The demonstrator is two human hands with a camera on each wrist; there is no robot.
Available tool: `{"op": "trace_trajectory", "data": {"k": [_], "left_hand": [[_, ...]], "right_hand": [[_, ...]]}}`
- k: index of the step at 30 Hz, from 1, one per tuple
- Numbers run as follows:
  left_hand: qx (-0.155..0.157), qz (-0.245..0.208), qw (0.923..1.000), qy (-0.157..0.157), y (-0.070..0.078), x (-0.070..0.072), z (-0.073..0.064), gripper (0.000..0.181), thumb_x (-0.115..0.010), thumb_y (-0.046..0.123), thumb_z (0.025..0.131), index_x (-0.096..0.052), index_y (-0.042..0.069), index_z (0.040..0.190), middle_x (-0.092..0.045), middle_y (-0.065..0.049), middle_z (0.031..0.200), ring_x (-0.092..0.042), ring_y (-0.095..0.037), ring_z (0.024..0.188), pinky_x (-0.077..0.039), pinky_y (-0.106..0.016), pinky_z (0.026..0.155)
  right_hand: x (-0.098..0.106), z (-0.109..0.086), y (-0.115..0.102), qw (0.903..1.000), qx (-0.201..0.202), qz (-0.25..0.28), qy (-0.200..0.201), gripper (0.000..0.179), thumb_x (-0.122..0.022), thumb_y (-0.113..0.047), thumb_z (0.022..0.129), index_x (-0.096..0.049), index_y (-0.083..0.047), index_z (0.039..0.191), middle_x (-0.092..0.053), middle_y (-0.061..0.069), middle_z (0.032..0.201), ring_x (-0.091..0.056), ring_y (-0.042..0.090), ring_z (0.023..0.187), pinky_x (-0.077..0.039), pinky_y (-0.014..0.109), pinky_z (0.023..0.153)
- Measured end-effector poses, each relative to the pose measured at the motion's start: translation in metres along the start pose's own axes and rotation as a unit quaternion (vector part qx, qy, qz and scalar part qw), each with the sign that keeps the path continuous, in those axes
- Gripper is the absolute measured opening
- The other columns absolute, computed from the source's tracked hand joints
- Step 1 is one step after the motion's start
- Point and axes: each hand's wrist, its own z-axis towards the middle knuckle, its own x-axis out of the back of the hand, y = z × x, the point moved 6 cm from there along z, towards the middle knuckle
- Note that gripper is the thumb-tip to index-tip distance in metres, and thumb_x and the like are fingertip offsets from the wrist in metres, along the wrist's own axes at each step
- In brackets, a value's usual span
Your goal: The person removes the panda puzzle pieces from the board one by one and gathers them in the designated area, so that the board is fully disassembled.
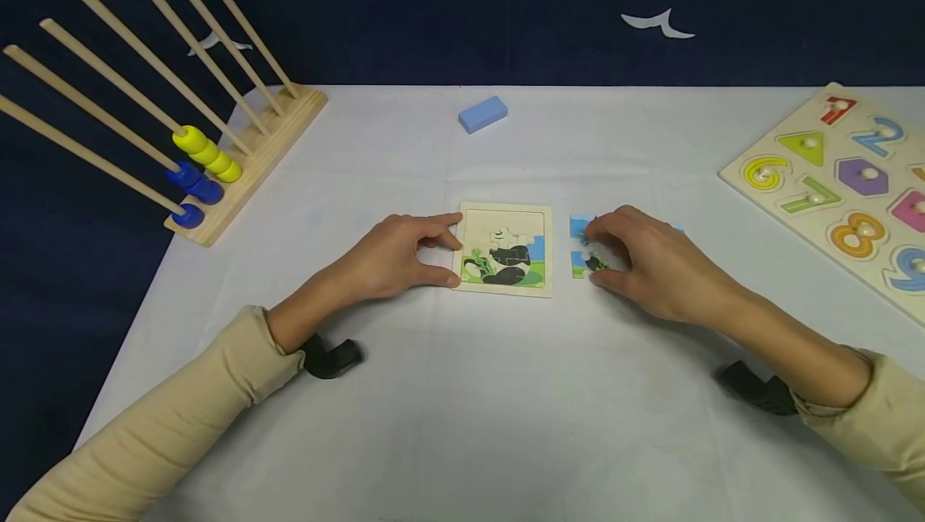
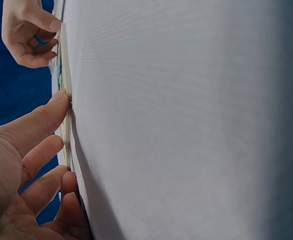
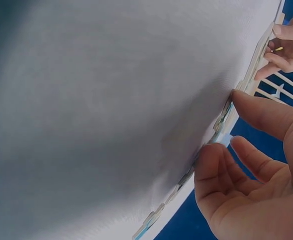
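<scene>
A square wooden puzzle board with a partly filled panda picture lies flat in the middle of the table in the head view. My left hand holds the board by its left edge, thumb at the near corner and index finger toward the far one. Right of the board, my right hand reaches over loose puzzle pieces, its curled fingers and thumb on a piece with green and black print. The palm hides other pieces. Both wrist views show board and pieces edge-on.
A wooden bead abacus with blue and yellow beads stands at the left. A blue block lies toward the back edge. A number and shape peg board lies at the right. Dark cloth hangs behind the white-covered table.
</scene>
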Motion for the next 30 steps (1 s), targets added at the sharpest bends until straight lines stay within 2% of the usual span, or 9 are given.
{"op": "trace_trajectory", "data": {"k": [8,17,30], "left_hand": [[-0.001,0.000,1.0000,0.002,0.0000,0.0001,-0.0002,0.039,-0.086,0.021,0.078,-0.073,0.010,0.113,-0.050,-0.004,0.147,-0.060,-0.016,0.105,-0.043,-0.035,0.090],[0.004,0.000,1.0000,-0.001,-0.0005,0.0004,0.0003,0.041,-0.086,0.021,0.078,-0.073,0.009,0.115,-0.050,-0.004,0.147,-0.060,-0.017,0.108,-0.043,-0.036,0.091],[0.002,-0.001,1.0000,-0.001,0.0005,0.0009,0.0002,0.040,-0.087,0.021,0.077,-0.073,0.009,0.113,-0.049,-0.004,0.147,-0.061,-0.017,0.107,-0.040,-0.038,0.094]], "right_hand": [[-0.0001,-0.0002,-0.0005,0.9998,-0.001,0.020,-0.005,0.041,-0.078,-0.002,0.081,-0.062,0.001,0.119,-0.062,0.006,0.097,-0.053,0.022,0.085,-0.044,0.039,0.074],[-0.0004,-0.0001,-0.0001,0.9997,0.010,0.019,-0.008,0.041,-0.077,-0.003,0.082,-0.062,0.002,0.120,-0.064,0.006,0.101,-0.053,0.021,0.084,-0.044,0.038,0.073],[-0.0003,-0.0004,0.0005,0.9998,0.014,0.012,-0.011,0.039,-0.076,-0.003,0.083,-0.063,0.001,0.119,-0.059,0.004,0.091,-0.050,0.020,0.082,-0.042,0.036,0.071]]}}
